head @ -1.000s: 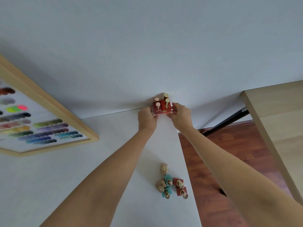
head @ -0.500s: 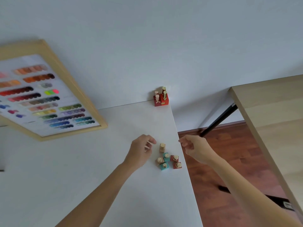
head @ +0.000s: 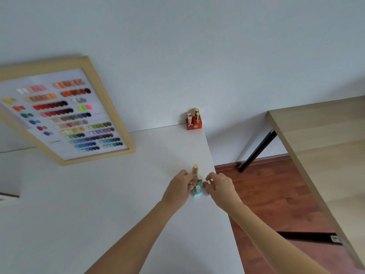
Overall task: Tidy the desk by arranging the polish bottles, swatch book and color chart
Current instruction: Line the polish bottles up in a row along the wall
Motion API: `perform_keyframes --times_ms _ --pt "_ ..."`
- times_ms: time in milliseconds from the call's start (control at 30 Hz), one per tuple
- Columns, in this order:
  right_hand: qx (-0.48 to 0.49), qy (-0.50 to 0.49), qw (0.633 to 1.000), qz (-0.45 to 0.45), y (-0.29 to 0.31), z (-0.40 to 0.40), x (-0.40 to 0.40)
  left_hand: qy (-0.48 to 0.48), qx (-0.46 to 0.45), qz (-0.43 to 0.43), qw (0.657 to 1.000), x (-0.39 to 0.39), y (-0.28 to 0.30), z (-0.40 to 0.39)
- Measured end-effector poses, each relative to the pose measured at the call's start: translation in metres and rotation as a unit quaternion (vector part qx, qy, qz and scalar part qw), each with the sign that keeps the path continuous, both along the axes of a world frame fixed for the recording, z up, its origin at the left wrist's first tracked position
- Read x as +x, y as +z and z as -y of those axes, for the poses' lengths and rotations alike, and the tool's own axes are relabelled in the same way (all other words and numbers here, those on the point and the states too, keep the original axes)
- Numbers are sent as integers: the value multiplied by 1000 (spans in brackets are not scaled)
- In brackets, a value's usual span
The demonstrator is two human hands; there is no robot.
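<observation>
A tight group of red polish bottles (head: pixel 194 121) with gold caps stands at the far right corner of the white desk (head: pixel 98 194), against the wall. Nearer me, by the desk's right edge, a cluster of teal and red polish bottles (head: pixel 197 189) stands between my hands. My left hand (head: pixel 180 187) closes its fingers around bottles on the cluster's left side. My right hand (head: pixel 221 187) pinches a red bottle on its right side. A gold-capped bottle (head: pixel 195 169) stands just behind the cluster. The wood-framed color chart (head: pixel 65 113) leans on the wall at the left.
A light wooden table (head: pixel 325 155) with a black leg (head: pixel 256 151) stands to the right across a gap of reddish wood floor (head: pixel 276 194). A dark-edged object (head: pixel 7 195) shows at the desk's far left edge.
Both hands left the red bottles at the far corner, drew back toward me and closed on the near cluster of bottles. The view shifted left, showing more of the chart.
</observation>
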State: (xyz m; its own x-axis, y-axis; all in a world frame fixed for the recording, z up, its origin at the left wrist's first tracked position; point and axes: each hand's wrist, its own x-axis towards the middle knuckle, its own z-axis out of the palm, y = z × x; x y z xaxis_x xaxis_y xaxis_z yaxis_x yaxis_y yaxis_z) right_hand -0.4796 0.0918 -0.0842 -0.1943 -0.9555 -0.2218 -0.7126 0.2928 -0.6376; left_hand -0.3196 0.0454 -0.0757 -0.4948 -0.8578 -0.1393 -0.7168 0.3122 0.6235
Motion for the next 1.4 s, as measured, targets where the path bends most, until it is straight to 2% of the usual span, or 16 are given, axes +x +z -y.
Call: perform_keyframes --times_ms 133,267,400,533,767,933,1267,1400 --pt "-22 12 998 -50 -1 -1 1 11 -17 20 1000 3 5 12" --pt "-33 -5 998 -54 1 1 -6 -1 -22 60 998 -1 12 27" --pt "-51 -22 997 -45 4 4 -14 -59 -27 99 993 -6 13 37" --pt "-56 -28 997 -46 2 9 -22 -121 -43 189 973 -11 13 45" --pt "-53 -16 997 -52 1 22 -26 -163 -75 253 951 -18 11 56" --pt "-63 -14 997 -41 7 40 -25 -145 -72 239 958 -7 9 72" --pt "-68 11 997 -21 34 128 -11 -36 -93 172 980 26 19 153" --pt "-69 4 996 51 38 167 -2 -19 -94 166 982 27 20 187"
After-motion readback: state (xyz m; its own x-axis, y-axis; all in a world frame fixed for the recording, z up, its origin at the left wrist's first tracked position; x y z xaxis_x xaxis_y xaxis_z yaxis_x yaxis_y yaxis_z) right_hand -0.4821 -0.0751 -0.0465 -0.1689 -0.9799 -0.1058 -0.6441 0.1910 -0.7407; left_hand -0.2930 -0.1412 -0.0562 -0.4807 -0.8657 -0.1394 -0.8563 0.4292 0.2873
